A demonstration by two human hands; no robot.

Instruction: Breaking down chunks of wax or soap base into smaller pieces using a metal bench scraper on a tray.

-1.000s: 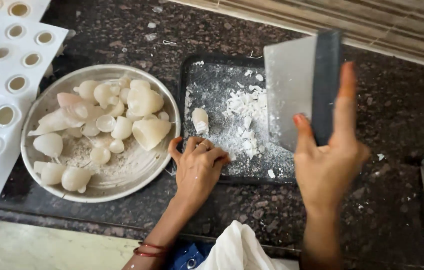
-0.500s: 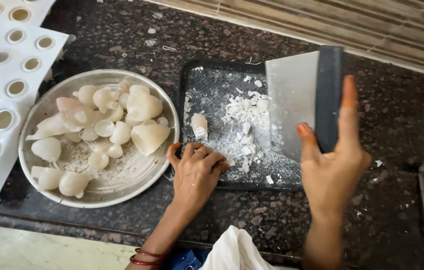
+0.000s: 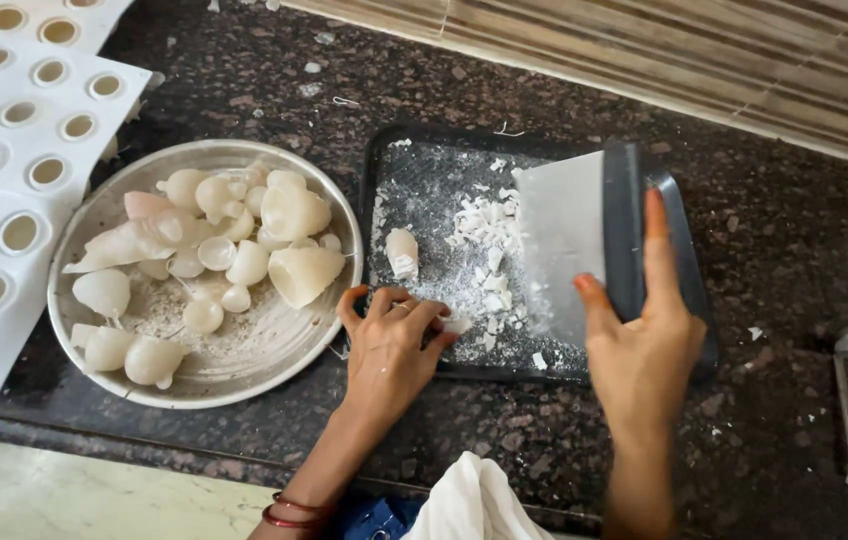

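On the dark tray [image 3: 679, 215], right hand [image 3: 644, 355] grips scraper [image 3: 569, 235] over white flakes [image 3: 484, 230], left hand [image 3: 389, 350] curled at the rim: gathering step, next likely needs a steady push.

The left hand [image 3: 391, 352] lies palm down with its fingers curled inward, fingertips bunched together, and its forearm runs down toward the lower edge with red bangles at the wrist. The right hand [image 3: 641, 345] stands upright, index finger stretched straight, thumb spread apart, in a pinching grip.

scraper [image 3: 574, 240] lowered onto tray [image 3: 689, 240] by right hand [image 3: 644, 350], blade now among white chips [image 3: 484, 225]
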